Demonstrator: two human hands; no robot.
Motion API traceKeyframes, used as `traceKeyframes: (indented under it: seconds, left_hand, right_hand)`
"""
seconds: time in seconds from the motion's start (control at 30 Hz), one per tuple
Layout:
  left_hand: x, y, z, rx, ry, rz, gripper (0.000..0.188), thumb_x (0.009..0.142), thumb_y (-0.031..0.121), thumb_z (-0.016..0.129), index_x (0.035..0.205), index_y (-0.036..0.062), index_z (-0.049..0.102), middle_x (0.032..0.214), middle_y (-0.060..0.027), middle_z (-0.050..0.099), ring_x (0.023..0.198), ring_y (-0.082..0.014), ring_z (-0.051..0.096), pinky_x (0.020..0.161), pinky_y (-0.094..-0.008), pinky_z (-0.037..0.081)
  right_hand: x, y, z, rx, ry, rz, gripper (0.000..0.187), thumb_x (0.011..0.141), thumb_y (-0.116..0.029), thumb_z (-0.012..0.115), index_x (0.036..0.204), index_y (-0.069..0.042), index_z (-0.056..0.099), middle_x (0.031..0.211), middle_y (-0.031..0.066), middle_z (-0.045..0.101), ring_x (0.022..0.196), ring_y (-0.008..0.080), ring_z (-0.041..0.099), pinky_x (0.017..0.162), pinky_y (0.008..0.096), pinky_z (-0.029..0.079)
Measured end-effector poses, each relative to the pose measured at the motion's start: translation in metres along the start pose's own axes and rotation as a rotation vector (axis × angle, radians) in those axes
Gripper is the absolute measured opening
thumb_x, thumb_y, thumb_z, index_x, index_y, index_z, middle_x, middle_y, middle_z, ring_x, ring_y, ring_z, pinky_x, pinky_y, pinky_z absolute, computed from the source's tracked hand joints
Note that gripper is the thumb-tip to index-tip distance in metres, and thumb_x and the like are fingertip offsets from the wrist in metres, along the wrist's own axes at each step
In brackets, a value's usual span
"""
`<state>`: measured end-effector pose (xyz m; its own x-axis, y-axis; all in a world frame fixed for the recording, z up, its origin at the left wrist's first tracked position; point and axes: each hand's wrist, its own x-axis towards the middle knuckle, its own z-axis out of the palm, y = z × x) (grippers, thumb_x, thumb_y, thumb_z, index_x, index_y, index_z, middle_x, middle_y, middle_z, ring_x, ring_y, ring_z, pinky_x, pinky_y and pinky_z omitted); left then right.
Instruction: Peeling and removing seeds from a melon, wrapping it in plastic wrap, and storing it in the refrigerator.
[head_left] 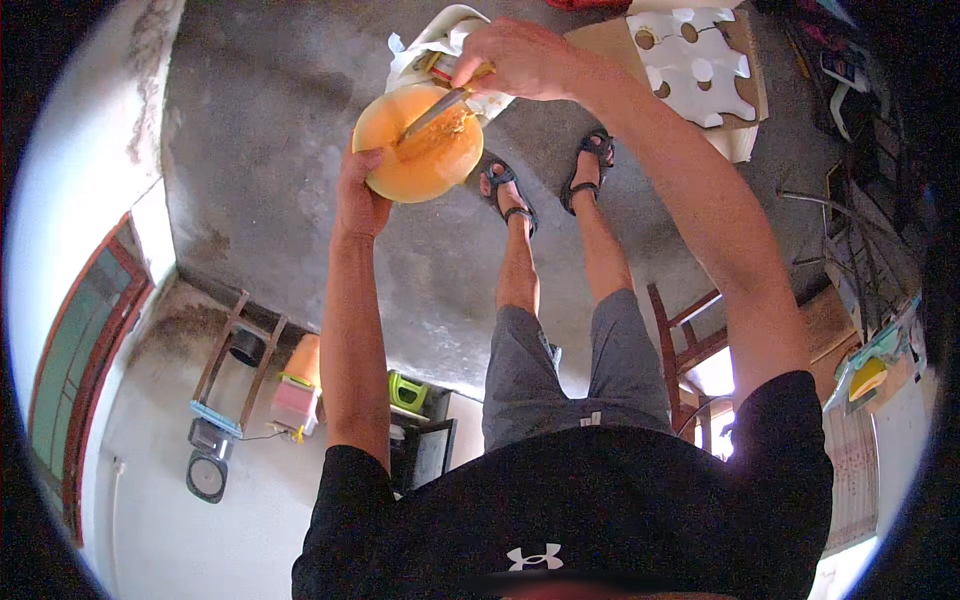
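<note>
Left hand (362,190) is cupping the melon half (420,168) by its left edge, up above the floor (260,130), cut face toward the camera; it's roughly round, so can't really call a long axis. Knife (432,117) slants over it, tip lower-left at the hollow, handle upper-right in the right hand's (520,62) grip. Looks like hollow-scraping to me; next stroke probably needs a steady melon and shallow blade.

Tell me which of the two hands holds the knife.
The right hand, upper one in the picture: it grips the knife, while the left hand holds the cut orange fruit.
</note>
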<state>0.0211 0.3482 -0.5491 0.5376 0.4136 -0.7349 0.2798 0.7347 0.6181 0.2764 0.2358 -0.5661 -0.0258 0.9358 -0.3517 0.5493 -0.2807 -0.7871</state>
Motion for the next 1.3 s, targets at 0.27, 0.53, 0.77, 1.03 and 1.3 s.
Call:
traceKeyframes:
  seconds: [0.27, 0.53, 0.77, 1.03, 1.3]
  left_hand:
    - [-0.003, 0.001, 0.006, -0.034, -0.001, -0.062, 0.059, 0.078, 0.020, 0.052, 0.134, 0.0040, 0.040, 0.129, -0.0125, 0.051, 0.121, -0.0268, 0.050, 0.103, -0.0390, 0.041]
    - [-0.002, -0.004, 0.004, -0.046, 0.009, 0.004, 0.061, 0.077, 0.021, 0.055, 0.135, 0.0037, 0.041, 0.128, -0.0119, 0.052, 0.119, -0.0261, 0.052, 0.101, -0.0378, 0.042]
    - [-0.005, -0.001, 0.015, 0.118, 0.000, 0.197, 0.067, 0.074, 0.018, 0.059, 0.136, 0.0018, 0.040, 0.128, -0.0117, 0.052, 0.118, -0.0242, 0.052, 0.101, -0.0356, 0.042]
    - [-0.005, -0.005, 0.018, 0.148, 0.088, 0.217, 0.069, 0.071, 0.015, 0.061, 0.136, 0.0022, 0.040, 0.126, -0.0119, 0.052, 0.116, -0.0240, 0.053, 0.098, -0.0354, 0.044]
    - [-0.004, -0.007, 0.027, 0.173, 0.126, 0.254, 0.068, 0.073, 0.016, 0.062, 0.136, 0.0035, 0.040, 0.126, -0.0112, 0.052, 0.116, -0.0237, 0.053, 0.098, -0.0356, 0.045]
  right_hand:
    - [-0.009, 0.018, -0.002, -0.123, -0.085, 0.146, 0.021, 0.080, -0.021, 0.070, 0.101, -0.019, 0.071, 0.097, 0.0014, 0.064, 0.105, 0.0233, 0.055, 0.090, 0.0376, 0.043]
    - [-0.034, 0.019, 0.005, -0.041, 0.031, 0.142, 0.022, 0.077, -0.022, 0.071, 0.096, -0.010, 0.072, 0.088, 0.0097, 0.068, 0.085, 0.0280, 0.064, 0.078, 0.0403, 0.049]
    - [-0.055, -0.011, 0.051, 0.179, 0.146, 0.098, 0.023, 0.081, -0.026, 0.068, 0.093, -0.007, 0.071, 0.080, 0.0145, 0.067, 0.070, 0.0302, 0.065, 0.066, 0.0391, 0.050]
    - [-0.064, 0.022, 0.071, 0.180, 0.258, 0.264, 0.022, 0.081, -0.026, 0.067, 0.092, -0.007, 0.071, 0.078, 0.0144, 0.067, 0.070, 0.0303, 0.065, 0.064, 0.0394, 0.049]
    - [-0.058, 0.005, 0.081, 0.206, 0.180, 0.247, 0.023, 0.082, -0.027, 0.066, 0.094, -0.008, 0.072, 0.086, 0.0119, 0.070, 0.079, 0.0308, 0.067, 0.072, 0.0382, 0.052]
